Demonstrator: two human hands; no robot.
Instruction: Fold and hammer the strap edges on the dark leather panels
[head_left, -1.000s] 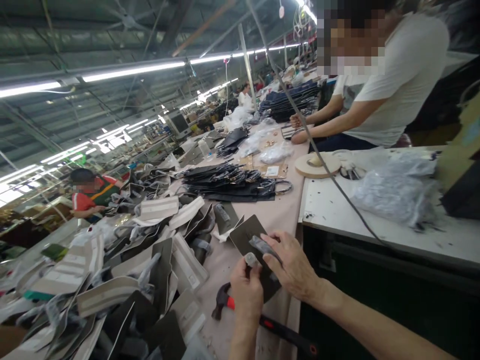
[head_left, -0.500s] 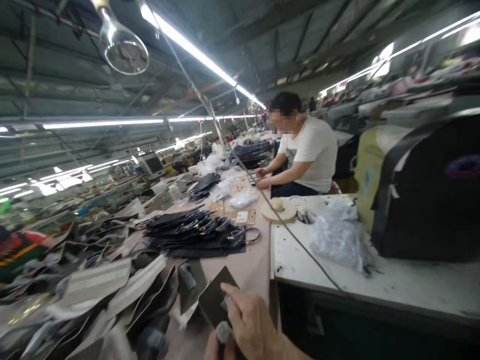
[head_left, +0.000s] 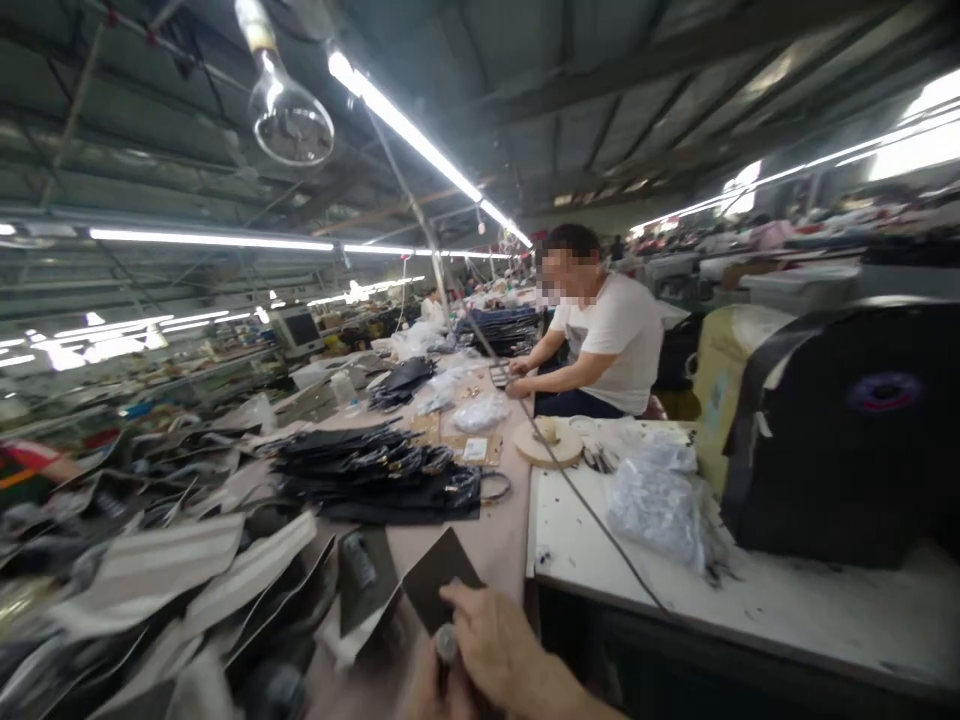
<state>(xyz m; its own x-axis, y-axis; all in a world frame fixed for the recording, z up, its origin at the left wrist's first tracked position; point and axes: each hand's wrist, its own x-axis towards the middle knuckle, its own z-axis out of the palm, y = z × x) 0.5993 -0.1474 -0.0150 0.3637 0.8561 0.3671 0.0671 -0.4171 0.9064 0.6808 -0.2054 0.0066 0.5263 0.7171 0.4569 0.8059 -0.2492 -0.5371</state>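
At the bottom centre of the frame, the left hand (head_left: 427, 690) grips a small round-ended piece (head_left: 446, 643) between its fingers, the pale round end facing up; the rest of that hand is blurred and cut off by the lower edge. Just right of it, the right hand (head_left: 499, 640) lies over the near part of a dark olive panel (head_left: 435, 580), its index finger stretched out across the panel's surface. Whether the right hand grasps anything (its thumb side and palm are hidden) I cannot tell. The olive panel is in the lower centre, above the pale pink tabletop (head_left: 504, 545), one corner pointing up.

Just left of it is another olive panel (head_left: 381, 570) with a plastic-wrapped part on it, and a loose heap of grey-beige pieces (head_left: 172, 550) fills the lower left. Above the hands, near the middle of the frame, lies a stack of black pieces (head_left: 375, 475), a ring-shaped handle (head_left: 495, 487) sticking out at its right end.

Right of centre, a roll of pale tape (head_left: 547, 445) and a clear plastic bag (head_left: 652, 500) lie by a white table's edge and on its top (head_left: 581, 545) respectively. Beyond them a person in a white T-shirt (head_left: 619, 345) sits with both hands over the tabletop. A large glass bulb (head_left: 292, 120) hangs in the upper left.
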